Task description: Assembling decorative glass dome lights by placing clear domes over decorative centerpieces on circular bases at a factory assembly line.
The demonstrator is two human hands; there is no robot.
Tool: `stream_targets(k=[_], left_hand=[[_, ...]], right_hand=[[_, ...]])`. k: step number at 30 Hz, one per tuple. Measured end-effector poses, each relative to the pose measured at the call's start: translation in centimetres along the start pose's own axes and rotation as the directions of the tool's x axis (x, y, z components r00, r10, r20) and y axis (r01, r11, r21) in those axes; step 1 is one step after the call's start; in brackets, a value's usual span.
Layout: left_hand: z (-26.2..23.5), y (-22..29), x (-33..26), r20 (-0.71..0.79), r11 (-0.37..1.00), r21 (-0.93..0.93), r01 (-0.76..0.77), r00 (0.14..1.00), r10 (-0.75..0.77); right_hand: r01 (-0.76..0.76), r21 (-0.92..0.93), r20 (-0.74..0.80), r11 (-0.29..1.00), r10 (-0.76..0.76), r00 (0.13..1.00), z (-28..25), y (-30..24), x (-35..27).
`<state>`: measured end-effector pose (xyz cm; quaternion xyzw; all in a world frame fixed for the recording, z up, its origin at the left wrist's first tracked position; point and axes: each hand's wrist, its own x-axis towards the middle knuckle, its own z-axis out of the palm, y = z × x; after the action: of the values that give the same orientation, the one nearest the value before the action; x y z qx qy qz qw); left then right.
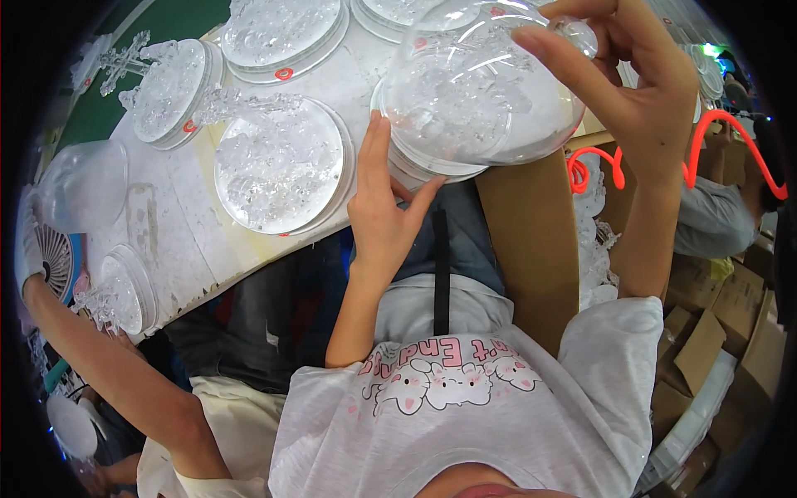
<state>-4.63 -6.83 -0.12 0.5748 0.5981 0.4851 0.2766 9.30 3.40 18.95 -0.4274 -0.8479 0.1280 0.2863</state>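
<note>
My right hand (639, 91) pinches the round clear knob (574, 36) of a large transparent dome (486, 87). The dome is tilted over a round, clear-edged base (461, 172) at the table's edge; clear pieces show through it. Whether its rim touches the base all round, I cannot tell. My left hand (388, 187) has thumb and fingers spread apart against the near left side of that base and the dome's rim. Left of it lies another round base (278, 166) covered with clear, crystal-like pieces.
More decorated round bases (286, 33) stand on the white table (187, 224). At the left, a co-worker's gloved hand (29, 241) is beside another clear dome (87, 184). A cardboard box (531, 241) borders my right side, with an orange coiled hose (697, 153) beyond. A blue fan (62, 261) is far left.
</note>
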Motion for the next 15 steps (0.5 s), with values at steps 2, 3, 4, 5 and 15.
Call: stream_targets(k=[2, 3, 4, 5, 15], left_hand=[[0.02, 0.11, 0.03, 0.005, 1.000, -0.017, 0.010, 1.000, -0.010], [0.02, 0.16, 0.05, 0.009, 0.999, -0.033, 0.020, 1.000, -0.019], [0.00, 0.18, 0.04, 0.009, 0.999, -0.032, 0.020, 1.000, -0.020], [-0.02, 0.19, 0.03, 0.008, 0.999, -0.028, 0.022, 1.000, -0.022], [0.23, -0.22, -0.09, -0.008, 0.999, -0.034, 0.011, 1.000, -0.012]], right_hand=[[-0.013, -0.013, 0.015, 1.000, 0.013, 1.000, -0.41, 0.09, 0.09], [-0.026, -0.027, 0.030, 0.999, 0.027, 0.999, -0.60, 0.12, 0.14], [-0.026, -0.025, 0.031, 0.999, 0.027, 0.999, -0.66, 0.11, 0.13], [-0.032, -0.055, 0.042, 0.998, 0.034, 0.999, -0.72, 0.06, 0.10], [-0.060, 0.039, -0.027, 0.997, 0.061, 0.998, 0.19, -0.09, -0.26]])
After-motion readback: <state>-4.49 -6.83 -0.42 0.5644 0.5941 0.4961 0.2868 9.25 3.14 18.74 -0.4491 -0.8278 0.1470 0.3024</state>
